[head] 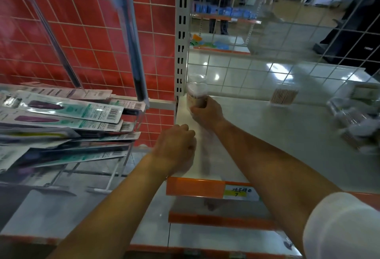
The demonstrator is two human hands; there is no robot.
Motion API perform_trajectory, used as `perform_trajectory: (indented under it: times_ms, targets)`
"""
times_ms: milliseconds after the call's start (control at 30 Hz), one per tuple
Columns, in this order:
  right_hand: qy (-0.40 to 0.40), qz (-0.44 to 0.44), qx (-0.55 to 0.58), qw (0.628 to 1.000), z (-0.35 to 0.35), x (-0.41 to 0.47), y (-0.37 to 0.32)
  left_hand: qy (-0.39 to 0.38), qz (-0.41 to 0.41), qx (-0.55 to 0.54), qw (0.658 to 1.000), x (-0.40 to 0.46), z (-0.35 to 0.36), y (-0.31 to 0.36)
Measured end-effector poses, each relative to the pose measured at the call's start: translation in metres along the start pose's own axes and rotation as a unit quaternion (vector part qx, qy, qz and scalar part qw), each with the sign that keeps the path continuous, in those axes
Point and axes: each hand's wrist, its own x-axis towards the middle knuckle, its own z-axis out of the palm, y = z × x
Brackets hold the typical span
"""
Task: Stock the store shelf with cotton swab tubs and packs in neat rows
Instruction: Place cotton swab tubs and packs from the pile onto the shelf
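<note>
1. At the back left corner of the pale grey metal shelf (267,135), your clear round plastic tub of cotton swabs (196,94) stands upright against the perforated white upright post (182,32), swab sticks showing through its wall.
2. Your right hand (207,112) curls its fingers round the tub's lower half.
3. Your left hand (176,147) rests at the shelf's left edge, fingers curled under; whether it holds anything, you can't tell.
4. Further right, a second clear tub of swabs (284,95) stands well apart; crinkly clear packs (353,119) blur at the right edge.
</note>
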Motion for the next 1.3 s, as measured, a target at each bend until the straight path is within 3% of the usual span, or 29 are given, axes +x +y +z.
perform_trajectory:
  times_ms: [300, 533, 667, 867, 1300]
  targets:
    - [-0.016, -0.019, 0.006, 1.0, -0.008, -0.013, 0.001, -0.051, 0.004, -0.015, 0.999, 0.006, -0.002, -0.007]
    - [-0.003, -0.124, -0.162, 0.979, -0.035, -0.04, 0.013, -0.02, -0.032, -0.025, 0.999, 0.018, -0.005, -0.005]
    - [0.0, -0.173, -0.192, 0.966, -0.049, -0.058, 0.025, -0.015, -0.057, -0.015, 0.998, 0.029, -0.005, 0.004]
    - [-0.006, -0.196, -0.22, 0.956, -0.074, -0.077, 0.046, 0.017, -0.047, -0.02, 0.999, 0.04, -0.003, 0.037]
    - [0.048, -0.174, -0.161, 0.97, -0.173, -0.099, 0.105, -0.017, -0.019, 0.024, 0.999, 0.066, 0.008, 0.152]
